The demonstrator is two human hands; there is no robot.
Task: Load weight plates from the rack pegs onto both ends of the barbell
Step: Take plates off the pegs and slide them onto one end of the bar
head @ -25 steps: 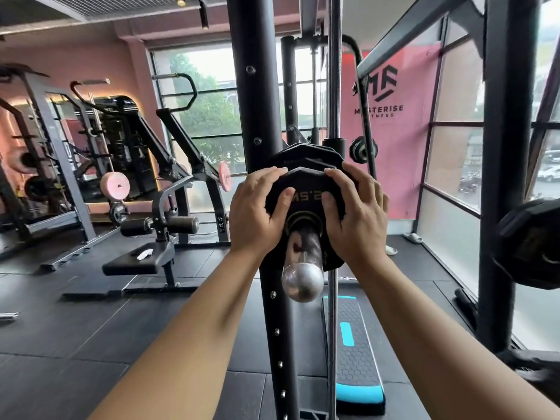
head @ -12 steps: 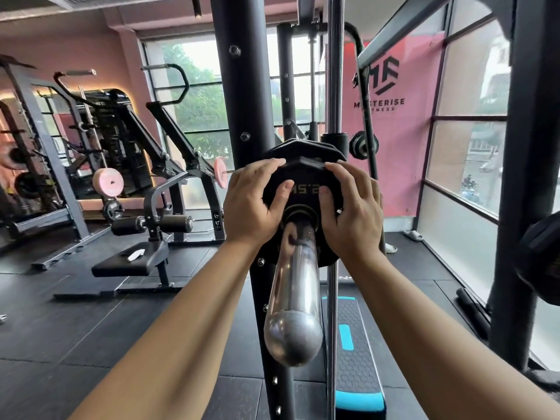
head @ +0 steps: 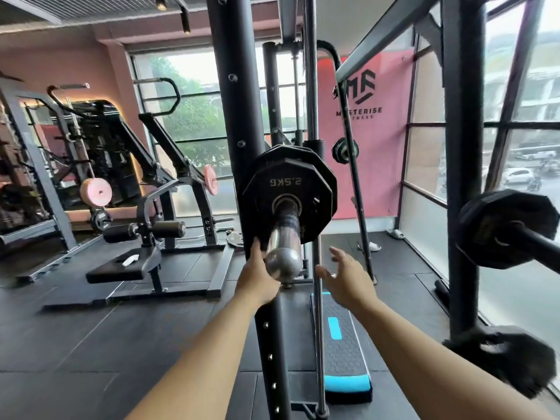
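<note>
**Plate seated on near sleeve; both hands off**

The 2.5 kg plate point(head: 289, 194) sat well up the barbell sleeve point(head: 285, 237), pressed against a larger black plate point(head: 315, 165) behind it, beside the black rack upright point(head: 239, 101). The left hand point(head: 257, 278) hung just left of the sleeve's chrome end, fingers spread, holding nothing; whether it brushed the sleeve I could not tell. The right hand point(head: 347, 281) was open too, palm up, apart from the bar on its right side.

Judged step: this end loaded, hands free of the plate (the marking read upside down, so the plate went on rotated). The next move likely called for a fresh plate from a peg, then the bar's far end, not in view.

Count: two plates on this sleeve; one black plate on a peg point(head: 506, 228) at right and one small plate point(head: 345, 150) hanging farther back; a dark blurred shape low at right I could not identify.
</note>
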